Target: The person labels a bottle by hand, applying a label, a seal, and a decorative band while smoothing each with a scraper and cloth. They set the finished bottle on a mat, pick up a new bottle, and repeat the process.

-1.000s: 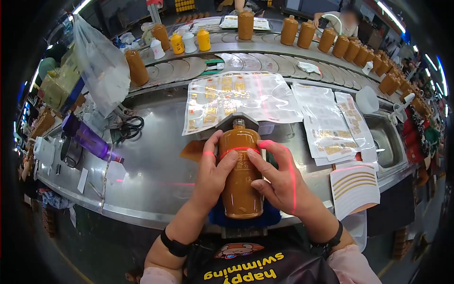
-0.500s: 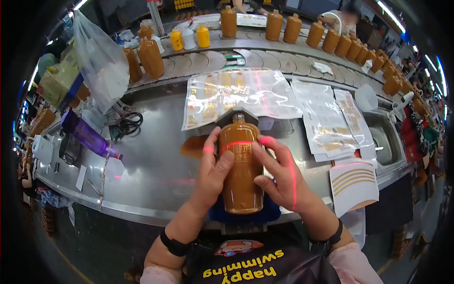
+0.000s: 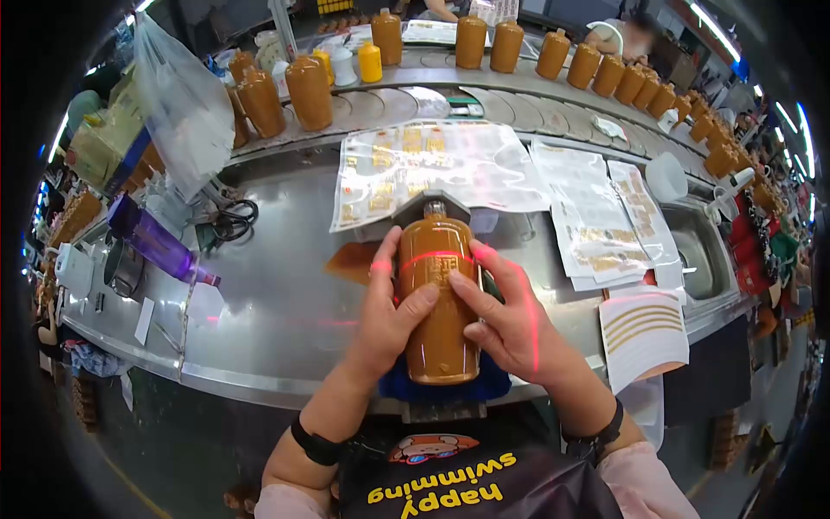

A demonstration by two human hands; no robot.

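Observation:
A glossy brown bottle (image 3: pixel 439 346) lies on its back at the front edge of the metal table, its neck pointing away from me against a dark angled holder (image 3: pixel 406 208). Gold characters show on its upper front, and a red laser line crosses it. My left hand (image 3: pixel 389 311) wraps the left side, thumb on the front. From the right, my right hand (image 3: pixel 506 316) holds the bottle, its thumb by the gold characters. Blue material (image 3: pixel 495 381) shows beneath the bottle.
Sticker sheets (image 3: pixel 441 164) lie behind the bottle; more sheets (image 3: pixel 596 208) and a strip stack (image 3: pixel 644 333) are right. Brown bottles (image 3: pixel 309 95) stand along the conveyor (image 3: pixel 372 108). Scissors (image 3: pixel 233 221) and a purple bottle (image 3: pixel 156 242) are left, a sink (image 3: pixel 705 255) right. A person (image 3: pixel 618 39) is across.
The bottles on the conveyor have shifted left. My right thumb has moved slightly left and down over the gold characters. My left hand stays on the bottle.

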